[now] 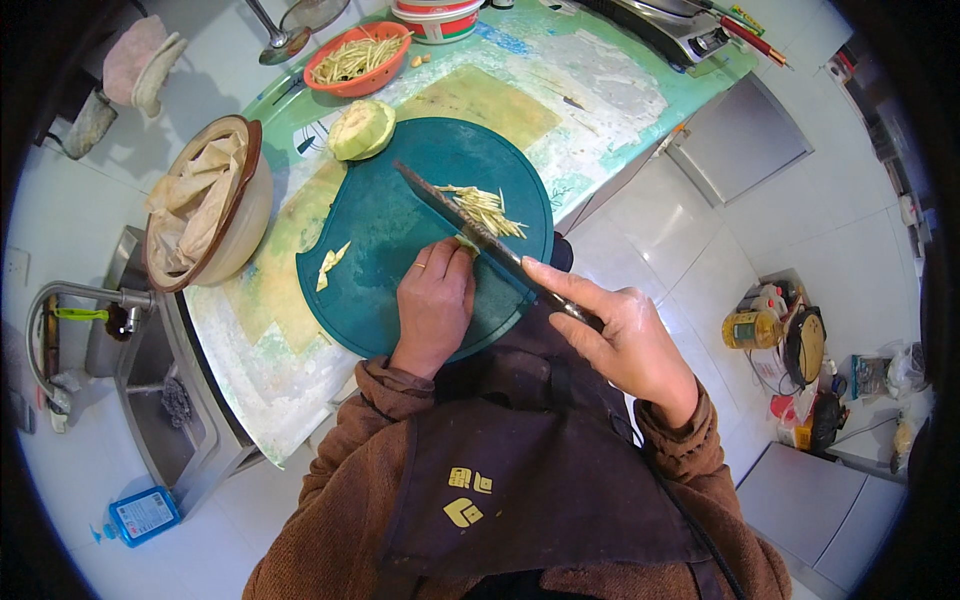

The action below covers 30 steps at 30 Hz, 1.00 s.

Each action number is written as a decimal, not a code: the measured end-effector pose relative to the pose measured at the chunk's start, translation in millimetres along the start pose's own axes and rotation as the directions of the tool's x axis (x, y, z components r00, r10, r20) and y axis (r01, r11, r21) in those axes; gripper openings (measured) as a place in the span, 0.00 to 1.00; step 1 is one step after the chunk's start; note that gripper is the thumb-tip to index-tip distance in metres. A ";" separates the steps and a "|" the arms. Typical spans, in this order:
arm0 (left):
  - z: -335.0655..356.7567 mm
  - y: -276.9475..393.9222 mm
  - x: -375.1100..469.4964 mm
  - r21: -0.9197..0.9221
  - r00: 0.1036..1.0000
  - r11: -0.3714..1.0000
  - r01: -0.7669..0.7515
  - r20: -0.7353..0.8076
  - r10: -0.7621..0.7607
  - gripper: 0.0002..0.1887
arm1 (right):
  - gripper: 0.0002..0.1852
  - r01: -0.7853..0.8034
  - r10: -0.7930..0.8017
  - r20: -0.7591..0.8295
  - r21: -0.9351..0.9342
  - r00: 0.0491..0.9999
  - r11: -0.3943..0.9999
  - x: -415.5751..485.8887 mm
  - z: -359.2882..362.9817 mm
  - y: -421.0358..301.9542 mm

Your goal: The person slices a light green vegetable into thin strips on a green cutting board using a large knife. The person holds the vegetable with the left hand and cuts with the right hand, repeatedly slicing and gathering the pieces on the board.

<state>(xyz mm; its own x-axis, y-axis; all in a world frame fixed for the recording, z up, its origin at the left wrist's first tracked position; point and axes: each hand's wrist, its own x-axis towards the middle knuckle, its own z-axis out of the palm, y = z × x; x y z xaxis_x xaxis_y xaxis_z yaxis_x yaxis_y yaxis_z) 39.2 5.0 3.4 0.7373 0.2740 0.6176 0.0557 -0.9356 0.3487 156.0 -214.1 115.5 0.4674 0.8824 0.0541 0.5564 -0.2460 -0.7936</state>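
Observation:
My right hand (pixel 622 330) grips the handle of a kitchen knife (pixel 480 231), whose dark blade slants across a round green cutting board (pixel 375 225). Beside the blade, my left hand (pixel 436 292) presses on a small pale green vegetable piece (pixel 466 244), mostly hidden under the curled fingertips. Beyond the blade lies a small heap of cut vegetable strips (pixel 487 210). A few loose pale scraps (pixel 330 266) rest near the board's left edge. At its upper left edge sit thick, stacked pieces of a pale green vegetable (pixel 361 130).
An orange plastic basket (pixel 390 75) of shredded vegetable stands at the back. To the left are a cloth-filled brown-rimmed pot (pixel 259 180) and a steel sink (pixel 135 375) with a faucet (pixel 82 289). A portable stove (pixel 675 34) occupies the far right of the counter (pixel 600 82).

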 end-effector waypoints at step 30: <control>-0.4 -0.4 0.4 0.025 0.999 1.000 0.014 0.047 -0.015 0.17 | 0.35 0.045 -0.038 0.048 -0.160 0.998 0.986 -2.2 -3.1 -12.9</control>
<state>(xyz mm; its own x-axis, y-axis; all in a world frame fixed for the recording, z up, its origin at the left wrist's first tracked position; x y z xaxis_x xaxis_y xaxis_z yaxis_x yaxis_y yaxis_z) 39.2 5.5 3.8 0.7670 0.2771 0.5787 0.0825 -0.9371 0.3393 149.9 -214.2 127.5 0.4124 0.9094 0.0546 0.6795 -0.2672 -0.6834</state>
